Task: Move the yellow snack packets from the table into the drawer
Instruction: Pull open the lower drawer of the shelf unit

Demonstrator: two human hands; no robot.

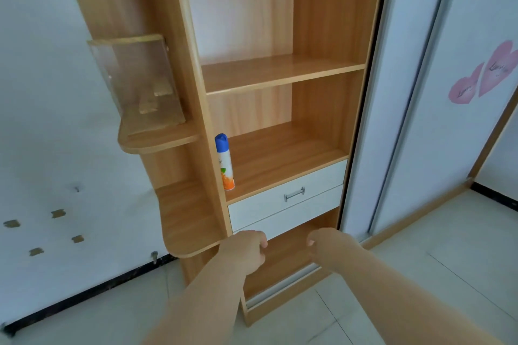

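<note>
Two white drawers sit low in a wooden shelf unit [280, 75]. The upper drawer [288, 190] has a metal bar handle [294, 194] and is closed. The lower drawer [291, 218] shows no handle and also looks closed. My left hand [246, 249] hovers at the lower drawer's bottom left corner, fingers loosely curled, holding nothing. My right hand [325, 241] is just below the lower drawer's right half, its back towards me, fingers loosely curled and empty. No yellow snack packets and no table are in view.
A blue-capped spray can [225, 162] stands on the shelf above the drawers, at its left edge. A clear plastic holder [134, 84] sits on a rounded side shelf. White sliding doors [420, 92] with pink heart stickers are on the right. The floor is pale tile [392, 274].
</note>
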